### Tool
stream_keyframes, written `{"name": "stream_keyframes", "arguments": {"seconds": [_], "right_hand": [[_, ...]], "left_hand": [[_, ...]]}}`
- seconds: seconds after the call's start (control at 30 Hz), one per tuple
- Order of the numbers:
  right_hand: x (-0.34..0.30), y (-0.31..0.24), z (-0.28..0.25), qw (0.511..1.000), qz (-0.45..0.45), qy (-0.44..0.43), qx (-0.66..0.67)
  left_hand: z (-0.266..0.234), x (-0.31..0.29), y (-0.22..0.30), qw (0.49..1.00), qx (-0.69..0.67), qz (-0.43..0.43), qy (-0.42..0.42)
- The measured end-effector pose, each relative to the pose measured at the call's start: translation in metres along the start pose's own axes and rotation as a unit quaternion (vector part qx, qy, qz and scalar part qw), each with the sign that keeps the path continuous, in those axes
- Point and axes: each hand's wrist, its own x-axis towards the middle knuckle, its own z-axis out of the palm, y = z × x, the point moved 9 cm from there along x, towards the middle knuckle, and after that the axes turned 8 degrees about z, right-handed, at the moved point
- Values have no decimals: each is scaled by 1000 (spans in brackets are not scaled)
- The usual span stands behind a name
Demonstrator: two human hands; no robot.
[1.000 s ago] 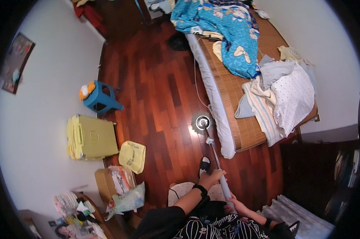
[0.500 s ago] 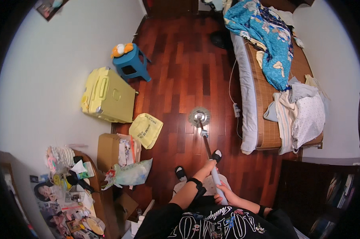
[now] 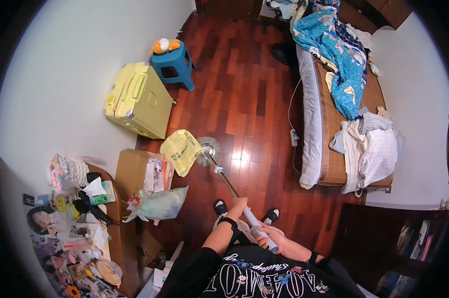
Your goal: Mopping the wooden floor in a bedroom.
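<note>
A mop with a round grey fringed head [image 3: 209,150], a metal pole and a pale grip slants away from me toward the left. My left hand [image 3: 239,205] is wrapped round the pole near the top of the pale grip. Lower down, close to my shirt, my right hand [image 3: 270,238] is closed round the grip's end. The mop head lies on the dark red wooden floor [image 3: 244,109], against the right edge of a yellow bag [image 3: 179,158] with dark print.
At left stand a yellow suitcase [image 3: 140,102], a blue stool [image 3: 174,64] with an orange plush toy, a cardboard box [image 3: 130,171] and a stuffed plastic bag [image 3: 162,204]. A bed [image 3: 328,149] lines the right, with a power strip [image 3: 294,138] beside it. A cluttered desk [image 3: 116,208] is near left.
The mop head has swept left across the floor to the yellow bag, which looks slightly shifted. My feet have changed position, and both hands keep hold of the mop.
</note>
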Motion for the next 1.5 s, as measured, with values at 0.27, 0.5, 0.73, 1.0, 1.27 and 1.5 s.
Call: {"name": "stream_keyframes", "arguments": {"seconds": [0.27,0.5,0.73,1.0,1.27,1.5], "right_hand": [[-108,2,-85,992,-32,-67,97],[-224,-2,-206,979,-95,-97,150],[-273,-5,-268,965,-139,-115,192],[-240,-3,-258,973,-166,-79,136],[-183,24,-193,990,-124,25,69],[-137,39,-93,998,-13,51,19]], "left_hand": [[129,-34,-50,963,251,-73,72],[315,-40,-151,969,242,-22,-35],[423,-19,-204,886,410,135,-169],[382,-89,-150,961,229,0,-153],[307,-84,-140,966,142,-9,-217],[193,-69,-110,972,19,-50,-228]]}}
